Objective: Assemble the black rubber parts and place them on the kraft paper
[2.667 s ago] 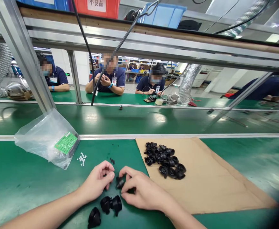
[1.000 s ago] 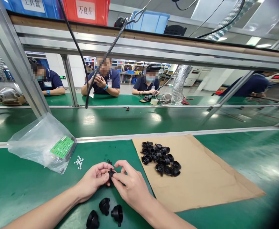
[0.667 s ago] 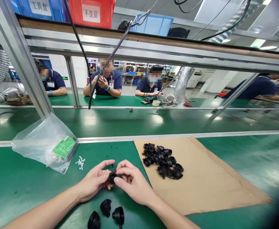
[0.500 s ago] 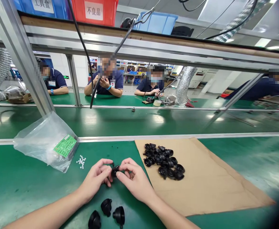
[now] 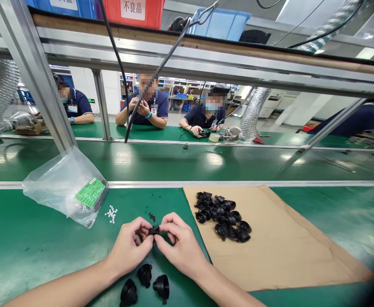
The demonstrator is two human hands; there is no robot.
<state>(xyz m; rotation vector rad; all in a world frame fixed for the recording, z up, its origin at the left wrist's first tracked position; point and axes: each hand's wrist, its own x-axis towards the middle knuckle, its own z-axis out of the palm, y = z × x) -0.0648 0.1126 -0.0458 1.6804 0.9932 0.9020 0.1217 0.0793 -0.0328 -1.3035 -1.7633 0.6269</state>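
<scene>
Between my two hands is a small black plastic part (image 5: pixel 154 230), mostly covered by fingertips. My left hand (image 5: pixel 132 243) pinches it from the left, and my right hand (image 5: pixel 181 242) grips it from the right with thumb and fingers. Just beyond the fingers lies a little heap of tiny black pieces (image 5: pixel 152 216). Closer to me, by my left forearm, several black cup-shaped parts (image 5: pixel 161 286) rest on the green tabletop (image 5: pixel 62 256). Small white pieces (image 5: pixel 111 214) are scattered to the left of my left hand.
Brown cardboard (image 5: pixel 279 238) on the right carries a pile of black plastic parts (image 5: pixel 222 215). At the left lies a clear plastic bag (image 5: pixel 59 187) with a green label. A metal frame (image 5: pixel 46 76) and a hanging black cable (image 5: pixel 155 76) stand ahead. Several people sit across the bench.
My left fingers have closed in on the black part, which has turned between my hands. The tiny black pieces beyond now show more fully. The whole view has shifted slightly.
</scene>
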